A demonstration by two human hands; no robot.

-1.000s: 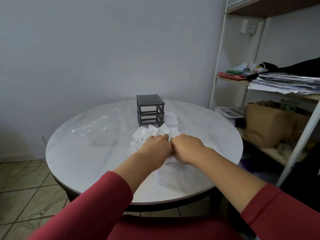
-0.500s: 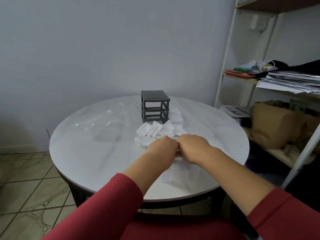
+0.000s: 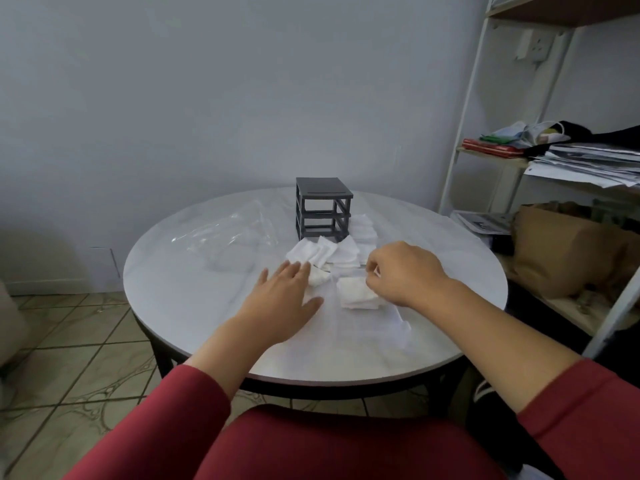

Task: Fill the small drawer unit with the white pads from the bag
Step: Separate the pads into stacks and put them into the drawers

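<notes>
The small grey drawer unit [image 3: 323,209] stands at the back middle of the round white table [image 3: 194,292], its slots showing no drawers. White pads [image 3: 329,252] lie scattered in front of it and to its right. A stack of pads [image 3: 356,294] sits in what looks like a clear drawer [image 3: 367,327] near the front. My right hand [image 3: 405,275] has its fingers curled at the right edge of that stack. My left hand [image 3: 284,299] lies flat with straight fingers, its fingertips touching a crumpled pad [image 3: 318,277]. The clear plastic bag [image 3: 228,237] lies flat, left of the unit.
A white shelf rack [image 3: 464,140] stands right of the table with papers [image 3: 588,164], clothes and a brown paper bag [image 3: 568,251]. A red chair seat [image 3: 329,441] is below me. Tiled floor [image 3: 69,358] lies to the left.
My hands, pressed together in fists over the pads, have parted. The left hand opened and slid left; the stack of pads now shows between them.
</notes>
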